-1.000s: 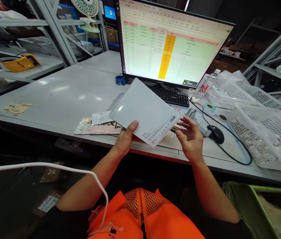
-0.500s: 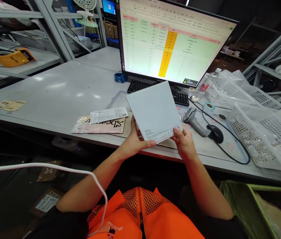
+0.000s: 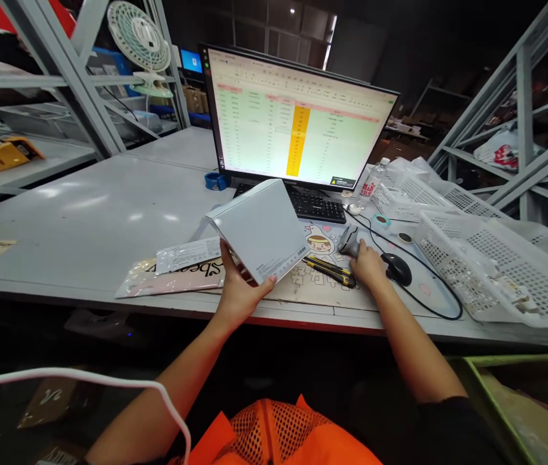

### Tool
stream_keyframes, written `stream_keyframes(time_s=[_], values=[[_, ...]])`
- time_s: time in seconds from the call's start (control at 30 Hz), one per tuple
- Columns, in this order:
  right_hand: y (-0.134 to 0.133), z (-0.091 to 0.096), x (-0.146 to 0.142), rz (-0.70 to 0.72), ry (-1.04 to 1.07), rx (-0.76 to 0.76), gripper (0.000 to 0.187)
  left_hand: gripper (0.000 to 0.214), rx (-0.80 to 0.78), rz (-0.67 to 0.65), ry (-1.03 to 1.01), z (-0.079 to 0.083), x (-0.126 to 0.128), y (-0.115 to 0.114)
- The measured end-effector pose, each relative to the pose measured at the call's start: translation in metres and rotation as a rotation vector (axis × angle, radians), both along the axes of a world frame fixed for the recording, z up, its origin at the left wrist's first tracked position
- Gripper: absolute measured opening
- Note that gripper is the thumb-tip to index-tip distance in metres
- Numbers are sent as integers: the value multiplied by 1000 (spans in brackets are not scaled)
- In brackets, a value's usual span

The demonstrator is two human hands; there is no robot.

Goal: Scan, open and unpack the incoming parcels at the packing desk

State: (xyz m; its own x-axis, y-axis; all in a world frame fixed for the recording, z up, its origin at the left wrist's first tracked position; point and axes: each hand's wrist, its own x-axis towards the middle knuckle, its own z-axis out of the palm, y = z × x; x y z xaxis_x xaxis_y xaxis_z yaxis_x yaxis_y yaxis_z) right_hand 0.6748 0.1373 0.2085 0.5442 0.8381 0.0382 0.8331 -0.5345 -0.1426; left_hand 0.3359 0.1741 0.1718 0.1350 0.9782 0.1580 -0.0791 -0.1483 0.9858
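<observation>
A pale blue-white flat box with small print along its lower edge is tilted up above the table. My left hand grips it by its lower left side, thumb on the front face. Over to the right, my right hand is closed around the handle of a grey barcode scanner, which lies on the desk mat. Between the hands is a yellow-and-black utility knife. Left of the box lie a pink plastic-wrapped packet and a white labelled packet.
A monitor showing a spreadsheet stands behind a black keyboard. Right of the scanner are a black mouse, its looping cable, and white perforated baskets. A drink bottle and blue tape stand farther back.
My right hand has left the box and moved right onto the scanner. The box, now in my left hand alone, has tilted and shifted left, showing the utility knife. The view has turned.
</observation>
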Motion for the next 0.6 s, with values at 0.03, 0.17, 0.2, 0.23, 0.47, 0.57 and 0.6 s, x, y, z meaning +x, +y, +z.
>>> stream_keyframes(time_s=[0.03, 0.17, 0.2, 0.23, 0.47, 0.57, 0.6], values=[[3, 2, -3, 0, 4, 8, 73, 155, -10, -1, 7, 2, 2, 0], [-15, 24, -12, 98, 94, 46, 41, 155, -13, 8, 21, 11, 5, 1], [-26, 30, -13, 160, 157, 61, 34, 155, -12, 13, 28, 12, 5, 2], [-38, 37, -15, 239, 246, 89, 30, 155, -9, 16, 39, 13, 5, 2], [-83, 59, -38, 577, 572, 279, 36, 152, 37, 30, 102, 11, 10, 6], [-75, 55, -39, 552, 578, 308, 37, 152, 24, 40, 131, 9, 3, 11], [-71, 53, -36, 545, 585, 322, 37, 151, 23, 51, 135, 10, -6, 13]])
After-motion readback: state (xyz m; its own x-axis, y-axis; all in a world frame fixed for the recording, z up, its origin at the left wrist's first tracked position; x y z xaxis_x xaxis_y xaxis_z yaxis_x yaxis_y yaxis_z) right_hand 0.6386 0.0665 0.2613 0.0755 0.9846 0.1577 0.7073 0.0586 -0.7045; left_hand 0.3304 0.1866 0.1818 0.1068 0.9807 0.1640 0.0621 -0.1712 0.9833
